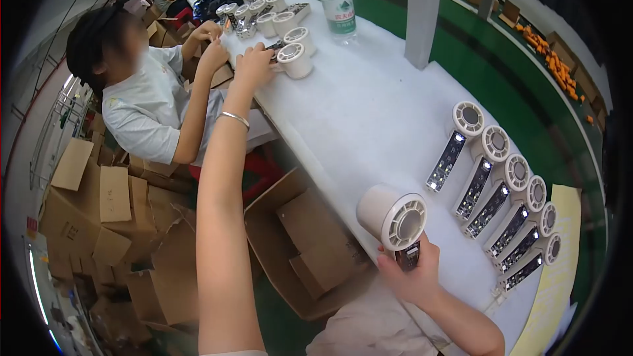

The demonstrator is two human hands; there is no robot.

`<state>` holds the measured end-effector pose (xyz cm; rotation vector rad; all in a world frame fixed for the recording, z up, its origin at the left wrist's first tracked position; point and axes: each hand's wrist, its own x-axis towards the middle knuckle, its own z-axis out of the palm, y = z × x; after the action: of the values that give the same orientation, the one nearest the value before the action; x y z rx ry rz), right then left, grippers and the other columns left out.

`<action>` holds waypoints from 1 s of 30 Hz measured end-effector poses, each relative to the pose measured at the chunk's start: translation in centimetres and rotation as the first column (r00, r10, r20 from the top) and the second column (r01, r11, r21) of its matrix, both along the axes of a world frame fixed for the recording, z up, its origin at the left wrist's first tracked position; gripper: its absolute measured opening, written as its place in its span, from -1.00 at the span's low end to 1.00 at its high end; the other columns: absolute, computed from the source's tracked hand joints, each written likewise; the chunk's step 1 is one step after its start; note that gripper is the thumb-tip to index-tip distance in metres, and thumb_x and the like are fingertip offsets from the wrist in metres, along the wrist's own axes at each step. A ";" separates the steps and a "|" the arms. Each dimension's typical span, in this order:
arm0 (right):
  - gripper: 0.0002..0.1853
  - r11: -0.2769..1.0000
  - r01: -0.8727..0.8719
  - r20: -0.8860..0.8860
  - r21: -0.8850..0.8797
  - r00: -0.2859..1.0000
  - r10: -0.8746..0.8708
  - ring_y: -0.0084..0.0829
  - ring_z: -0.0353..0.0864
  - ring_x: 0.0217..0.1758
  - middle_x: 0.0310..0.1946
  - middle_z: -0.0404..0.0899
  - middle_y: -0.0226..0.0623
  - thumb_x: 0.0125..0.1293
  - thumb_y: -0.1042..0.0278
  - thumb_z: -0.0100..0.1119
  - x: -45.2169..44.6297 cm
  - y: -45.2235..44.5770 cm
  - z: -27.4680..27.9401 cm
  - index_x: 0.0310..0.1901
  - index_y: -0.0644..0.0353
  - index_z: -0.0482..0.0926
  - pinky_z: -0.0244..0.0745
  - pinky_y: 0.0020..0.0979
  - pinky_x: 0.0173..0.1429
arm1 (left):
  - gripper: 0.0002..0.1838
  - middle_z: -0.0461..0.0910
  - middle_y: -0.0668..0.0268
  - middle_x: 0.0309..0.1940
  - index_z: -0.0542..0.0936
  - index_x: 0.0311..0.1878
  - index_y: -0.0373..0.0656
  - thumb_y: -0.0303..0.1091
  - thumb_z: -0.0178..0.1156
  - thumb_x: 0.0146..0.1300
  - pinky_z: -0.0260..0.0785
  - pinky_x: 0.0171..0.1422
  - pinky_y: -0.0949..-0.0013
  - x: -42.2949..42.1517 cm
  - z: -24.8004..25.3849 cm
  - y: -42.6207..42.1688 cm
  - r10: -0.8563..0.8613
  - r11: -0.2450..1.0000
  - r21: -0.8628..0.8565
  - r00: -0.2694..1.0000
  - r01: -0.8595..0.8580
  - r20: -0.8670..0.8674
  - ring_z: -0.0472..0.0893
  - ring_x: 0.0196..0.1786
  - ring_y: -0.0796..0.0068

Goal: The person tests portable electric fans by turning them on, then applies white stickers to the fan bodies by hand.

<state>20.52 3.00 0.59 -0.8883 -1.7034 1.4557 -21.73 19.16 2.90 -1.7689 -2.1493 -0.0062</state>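
Observation:
My left hand point(254, 66) reaches to the far end of the white table, its fingers around the dark handle part of a white round-headed device point(294, 60). Nearer to me, my right hand point(415, 273) grips the handle of another white fan-like device point(393, 216), its round grille facing up and its dark circuit part showing between the fingers. To the right lies a slanting row of several similar devices point(496, 143) with open handles and exposed circuit boards. More of them point(285, 24) stand grouped beyond my left hand.
A co-worker point(148, 92) sits at the left edge, both hands near the far devices. A water bottle point(337, 6) stands by a grey post point(422, 13). Below the white table point(356, 118) are an open cardboard box point(303, 244) and more cartons point(115, 194).

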 end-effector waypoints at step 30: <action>-0.58 0.939 -0.280 0.016 0.199 0.959 0.283 -0.25 0.58 -0.51 -0.55 0.53 -0.08 0.13 0.14 0.19 4.2 -6.6 4.1 -0.13 0.34 0.46 0.42 -0.37 -0.39 | -0.73 0.47 0.39 -0.46 0.40 -0.19 -0.18 -0.16 0.07 0.27 0.36 -0.53 0.50 30.7 -0.6 -28.0 -0.569 0.679 0.243 -0.287 -0.693 0.771 0.48 -0.54 0.59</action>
<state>24.69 -3.55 4.68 -0.5419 -1.9889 1.4333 8.96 -8.87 2.33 -0.6022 -2.0298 -3.0464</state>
